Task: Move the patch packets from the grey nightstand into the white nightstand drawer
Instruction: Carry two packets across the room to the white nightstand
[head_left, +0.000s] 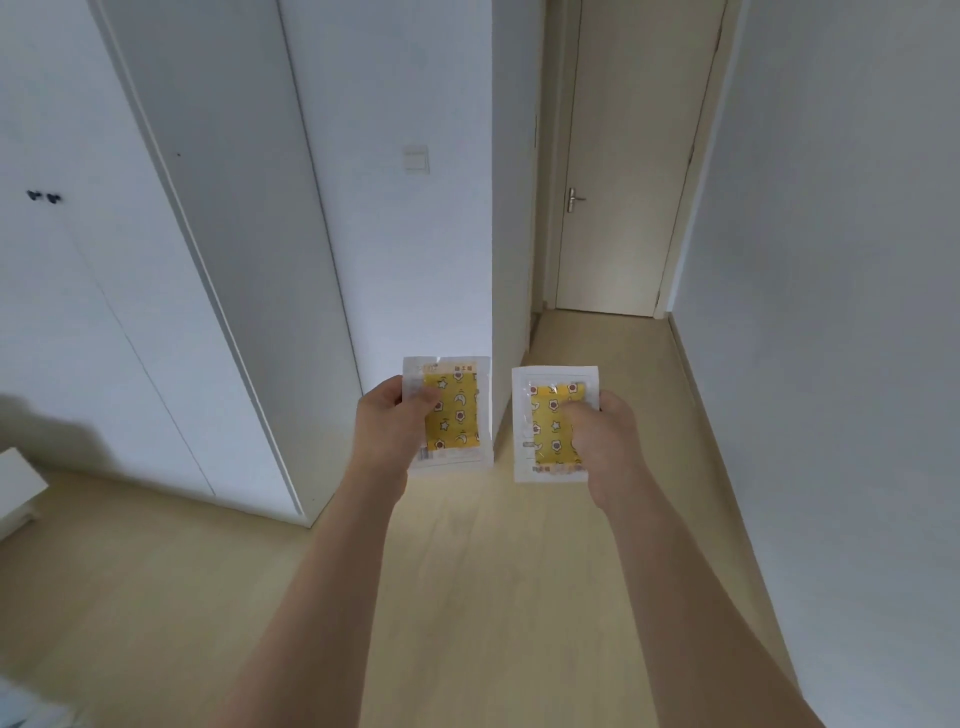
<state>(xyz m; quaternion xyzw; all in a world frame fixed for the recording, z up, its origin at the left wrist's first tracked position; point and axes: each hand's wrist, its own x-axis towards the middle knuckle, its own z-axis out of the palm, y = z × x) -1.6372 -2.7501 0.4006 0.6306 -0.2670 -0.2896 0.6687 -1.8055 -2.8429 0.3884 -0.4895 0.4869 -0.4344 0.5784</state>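
Observation:
I hold two patch packets out in front of me above the floor, each a clear white-edged sleeve with a yellow patterned patch inside. My left hand (392, 428) pinches the left packet (457, 415) at its left edge, thumb on the front. My right hand (602, 441) pinches the right packet (545, 423) at its right side, thumb across the yellow patch. Both packets stand upright, side by side and apart. Neither nightstand shows fully.
A white wardrobe (130, 286) lines the left wall. A wall corner (493, 234) stands ahead, with a hallway to a closed door (623, 182) on the right. A white furniture corner (15, 488) shows at the left edge. Light wooden floor (493, 571) lies below.

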